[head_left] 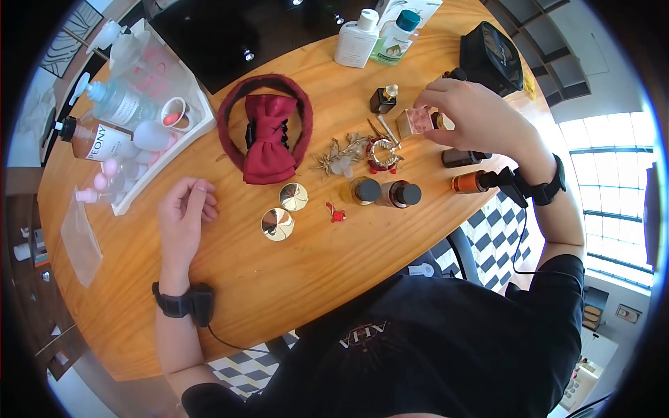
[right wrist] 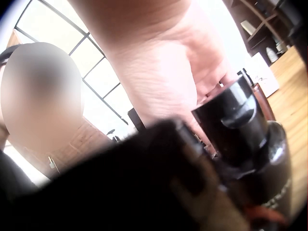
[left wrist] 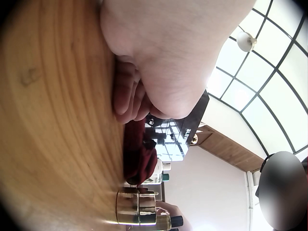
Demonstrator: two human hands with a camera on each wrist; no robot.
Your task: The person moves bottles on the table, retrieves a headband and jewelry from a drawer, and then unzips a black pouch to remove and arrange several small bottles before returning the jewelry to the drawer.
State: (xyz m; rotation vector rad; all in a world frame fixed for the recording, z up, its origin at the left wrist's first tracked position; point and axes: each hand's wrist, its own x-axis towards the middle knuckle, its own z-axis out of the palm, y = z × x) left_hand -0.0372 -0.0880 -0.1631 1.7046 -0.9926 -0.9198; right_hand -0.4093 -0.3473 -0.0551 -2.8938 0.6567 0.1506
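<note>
Right hand (head_left: 481,115), the nearer, seemingly pinches pink box (head_left: 417,121) between thumb and fingers; left hand (head_left: 184,217) rests well apart, loosely curled, empty.

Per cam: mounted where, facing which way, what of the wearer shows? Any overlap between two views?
Head: worn on the head, facing forward and down at the wooden table; left hand, right hand, arms and black shirt show.
Left wrist: on that wrist, looking low along the wooden table past the left hand; blurred head at right.
Right wrist: on that wrist, looking past the right hand, black cap close up; blurred head at left.
Shared by head and left wrist: dark red bow, gold-topped containers.
</note>
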